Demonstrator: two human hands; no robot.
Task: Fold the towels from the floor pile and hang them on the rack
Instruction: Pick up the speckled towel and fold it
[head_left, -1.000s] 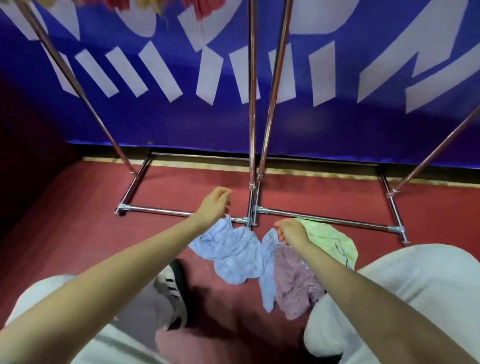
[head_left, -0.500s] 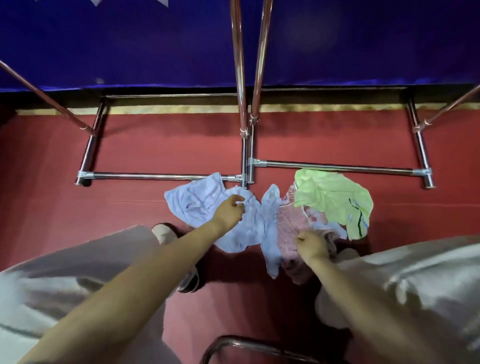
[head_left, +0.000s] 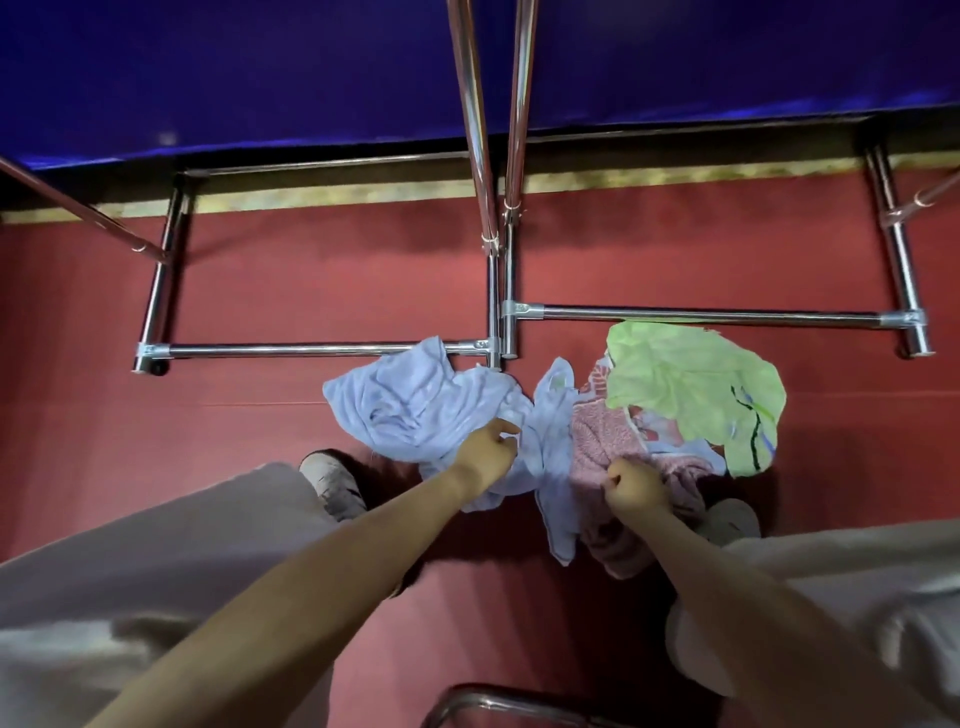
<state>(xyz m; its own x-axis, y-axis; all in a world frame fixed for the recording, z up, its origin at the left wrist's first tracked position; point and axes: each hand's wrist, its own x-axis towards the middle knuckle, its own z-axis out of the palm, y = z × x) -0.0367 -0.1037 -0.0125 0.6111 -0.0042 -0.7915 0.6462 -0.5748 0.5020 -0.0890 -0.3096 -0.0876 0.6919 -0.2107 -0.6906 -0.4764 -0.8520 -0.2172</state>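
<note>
Looks like a staged indoor set: red floor (head_left: 260, 291), blue backdrop (head_left: 208, 67), chrome racks (head_left: 706, 314) against it.

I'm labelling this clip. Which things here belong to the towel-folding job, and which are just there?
Belonging to the job:
light blue towel
pink towel
green towel
rack
left hand
right hand

Just there:
shoes
blue banner
curved metal tube
</note>
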